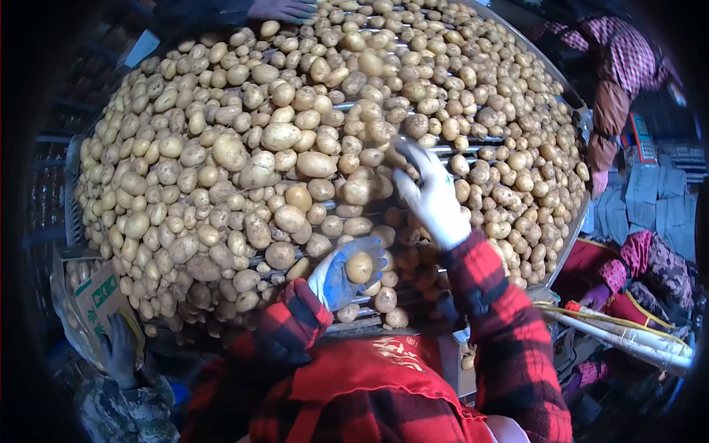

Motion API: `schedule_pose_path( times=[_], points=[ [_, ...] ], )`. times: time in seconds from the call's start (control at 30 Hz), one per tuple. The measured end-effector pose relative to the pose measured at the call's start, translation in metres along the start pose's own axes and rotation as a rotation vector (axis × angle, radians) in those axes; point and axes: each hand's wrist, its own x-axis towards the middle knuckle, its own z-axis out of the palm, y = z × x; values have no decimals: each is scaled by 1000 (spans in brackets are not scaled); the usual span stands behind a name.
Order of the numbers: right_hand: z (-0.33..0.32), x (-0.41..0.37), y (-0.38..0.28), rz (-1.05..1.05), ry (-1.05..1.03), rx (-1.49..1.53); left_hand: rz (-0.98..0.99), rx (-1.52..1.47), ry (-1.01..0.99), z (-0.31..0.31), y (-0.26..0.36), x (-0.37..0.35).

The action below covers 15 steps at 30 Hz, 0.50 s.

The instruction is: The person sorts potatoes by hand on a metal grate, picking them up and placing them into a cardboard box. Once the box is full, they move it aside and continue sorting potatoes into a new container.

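Observation:
Many potatoes [317, 165] lie spread over a sorting table with metal rollers [443, 150] showing between them. My left hand [346, 277], in a blue and white glove, is near the table's front edge, palm up, with a round potato [359, 267] in it. Farther forward and to the right, my right hand [430, 193], in a white glove with dark fingertips, reaches over the potatoes. Its fingers are blurred by motion, and whether they hold anything is hard to make out.
Gloved hands of other people show at the top [282, 9] and lower left [122, 354]. More people stand at the right. A cardboard box [100, 303] is at the left, pale pipes [628, 336] at the lower right, and stacked bags [650, 193] beyond.

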Motion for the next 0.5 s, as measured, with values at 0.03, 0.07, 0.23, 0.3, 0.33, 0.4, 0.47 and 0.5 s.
schedule_pose_path(
  times=[0.03, 0.07, 0.23, 0.3, 0.33, 0.4, 0.47, 0.5],
  points=[
    [14, 25, 9, -74, -41, -72, -41, 17, -77, -5, 2, 2],
    [22, 52, 18, -99, -131, -53, -80, 37, -155, -11, 5, 6],
    [94, 192, 75, -65, 12, -292, 261, 245, -4, -9, -20, -11],
    [116, 215, 93, 86, -51, -469, 82, 84, 73, -9, -6, -14],
    [129, 225, 107, 87, -62, -441, -1, -63, 49, -16, -3, -12],
    [123, 208, 93, -49, -70, -461, 207, 440, -12, -11, 1, -17],
    [115, 177, 94, -200, -19, -354, 332, 711, -38, 3, 4, -21],
    [100, 166, 84, -128, -88, -254, 312, 473, -117, 1, 6, -19]
  ],
)
